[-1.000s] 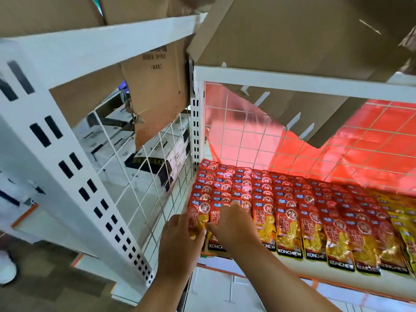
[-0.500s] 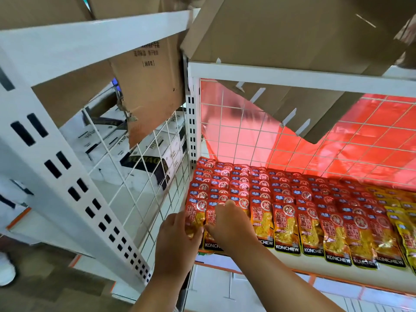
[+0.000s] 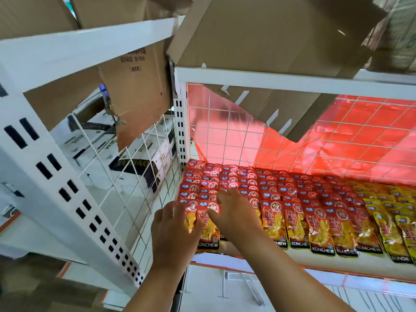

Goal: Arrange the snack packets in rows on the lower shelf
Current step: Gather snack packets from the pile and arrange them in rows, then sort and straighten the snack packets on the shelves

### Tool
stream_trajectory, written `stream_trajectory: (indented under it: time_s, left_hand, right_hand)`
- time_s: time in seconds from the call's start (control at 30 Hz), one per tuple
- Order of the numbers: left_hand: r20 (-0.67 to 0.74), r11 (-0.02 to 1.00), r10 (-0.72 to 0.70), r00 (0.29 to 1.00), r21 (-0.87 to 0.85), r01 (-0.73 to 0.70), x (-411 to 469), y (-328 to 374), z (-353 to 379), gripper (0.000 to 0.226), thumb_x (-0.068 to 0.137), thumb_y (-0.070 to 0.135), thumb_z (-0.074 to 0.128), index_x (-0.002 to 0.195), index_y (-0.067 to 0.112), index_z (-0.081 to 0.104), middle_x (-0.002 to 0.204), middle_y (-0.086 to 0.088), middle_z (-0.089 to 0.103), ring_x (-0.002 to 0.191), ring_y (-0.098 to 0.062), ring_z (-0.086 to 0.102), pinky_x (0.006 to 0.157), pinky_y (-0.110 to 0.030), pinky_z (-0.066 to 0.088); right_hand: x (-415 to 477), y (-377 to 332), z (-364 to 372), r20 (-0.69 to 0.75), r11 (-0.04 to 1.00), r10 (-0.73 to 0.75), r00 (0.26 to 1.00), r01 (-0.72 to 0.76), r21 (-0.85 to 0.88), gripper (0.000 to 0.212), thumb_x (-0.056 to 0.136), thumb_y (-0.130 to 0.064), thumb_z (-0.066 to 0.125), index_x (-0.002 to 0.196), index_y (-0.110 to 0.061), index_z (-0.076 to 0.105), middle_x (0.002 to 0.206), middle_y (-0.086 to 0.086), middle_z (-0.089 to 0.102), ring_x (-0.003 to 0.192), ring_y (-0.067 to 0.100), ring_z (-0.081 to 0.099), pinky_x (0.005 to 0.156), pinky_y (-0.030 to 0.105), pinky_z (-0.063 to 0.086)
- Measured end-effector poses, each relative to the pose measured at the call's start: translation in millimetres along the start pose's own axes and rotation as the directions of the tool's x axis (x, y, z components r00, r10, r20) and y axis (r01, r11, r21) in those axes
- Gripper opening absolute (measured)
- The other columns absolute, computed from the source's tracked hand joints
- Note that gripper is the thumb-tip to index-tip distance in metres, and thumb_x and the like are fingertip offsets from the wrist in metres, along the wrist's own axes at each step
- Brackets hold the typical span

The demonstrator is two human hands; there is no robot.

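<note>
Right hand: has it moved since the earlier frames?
Yes. The right hand has slid slightly deeper into the lower shelf, reaching beyond the tops of the front-row snack packets toward the wire grid.

Bright, even light fills the view. The red plastic sheet at the back glows, lit from behind, casting a pink tint around it. White glare spots sit on the foil of the snack packets. The left hand and right hand are softly motion-blurred. The white upright bows with wide-angle distortion.
</note>
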State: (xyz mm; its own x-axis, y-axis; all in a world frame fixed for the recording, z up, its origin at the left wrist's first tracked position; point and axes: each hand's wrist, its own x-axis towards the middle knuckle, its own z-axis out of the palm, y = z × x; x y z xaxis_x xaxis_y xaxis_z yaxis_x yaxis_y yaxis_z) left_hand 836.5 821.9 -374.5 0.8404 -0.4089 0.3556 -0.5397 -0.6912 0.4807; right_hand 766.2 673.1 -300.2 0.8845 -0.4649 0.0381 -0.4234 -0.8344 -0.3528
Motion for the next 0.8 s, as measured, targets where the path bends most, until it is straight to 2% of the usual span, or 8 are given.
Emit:
stream_trajectory:
  time_s: [0.17, 0.3, 0.43, 0.6, 0.8]
  left_hand:
    - [-0.036, 0.991, 0.051, 0.998, -0.123, -0.055, 19.4, 36.5, -13.8, 0.049, 0.088, 0.055, 0.059, 0.130, 0.031, 0.055, 0.129, 0.005, 0.061, 0.116, -0.022, 0.053, 0.095, -0.043, 0.050]
    - [-0.045, 0.975, 0.141, 0.989, -0.168, -0.146, 33.4, 65.3, -17.5, 0.052, 0.090, 0.058, 0.055, 0.131, 0.026, 0.057, 0.127, 0.002, 0.062, 0.118, -0.025, 0.054, 0.097, -0.045, 0.049]
    - [-0.096, 0.950, 0.218, 0.971, -0.208, -0.234, 41.5, 103.7, -14.8, 0.058, 0.086, 0.053, 0.056, 0.130, 0.016, 0.065, 0.122, -0.005, 0.066, 0.116, -0.029, 0.056, 0.099, -0.042, 0.045]
    - [-0.109, 0.917, 0.307, 0.945, -0.230, -0.325, 32.4, 171.0, -7.0, 0.052, 0.085, 0.047, 0.058, 0.123, 0.013, 0.068, 0.112, -0.007, 0.069, 0.106, -0.031, 0.060, 0.091, -0.043, 0.051]
    - [-0.101, 0.849, 0.429, 0.897, -0.295, -0.439, -4.3, 276.7, 16.2, 0.046, 0.084, 0.043, 0.062, 0.122, 0.017, 0.066, 0.113, -0.003, 0.067, 0.103, -0.030, 0.061, 0.089, -0.040, 0.050]
  right_hand:
    - [-4.1, 14.9, -21.8, -0.089, 0.999, -0.025, 0.996, 0.029, 0.044, 0.048, 0.094, -0.050, 0.056, 0.135, -0.025, 0.053, 0.133, 0.001, 0.052, 0.122, 0.024, 0.051, 0.098, 0.039, 0.047]
    - [-10.2, 33.8, -41.4, -0.143, 0.998, -0.013, 0.990, 0.021, 0.053, 0.051, 0.093, -0.048, 0.059, 0.139, -0.026, 0.051, 0.136, 0.001, 0.050, 0.126, 0.025, 0.047, 0.103, 0.038, 0.042]
    - [-24.2, 61.5, -66.4, -0.219, 0.996, 0.020, 0.975, -0.001, 0.086, 0.051, 0.090, -0.043, 0.064, 0.137, -0.026, 0.054, 0.135, 0.003, 0.053, 0.126, 0.028, 0.048, 0.103, 0.038, 0.043]
    - [-59.0, 112.6, -103.5, -0.319, 0.992, 0.058, 0.946, -0.018, 0.128, 0.048, 0.086, -0.040, 0.063, 0.132, -0.028, 0.055, 0.130, 0.000, 0.057, 0.118, 0.027, 0.052, 0.098, 0.039, 0.044]
    - [-121.6, 200.6, -149.8, -0.393, 0.989, 0.136, 0.909, -0.104, 0.102, 0.047, 0.084, -0.042, 0.059, 0.129, -0.027, 0.057, 0.122, 0.001, 0.058, 0.112, 0.027, 0.054, 0.096, 0.042, 0.046]
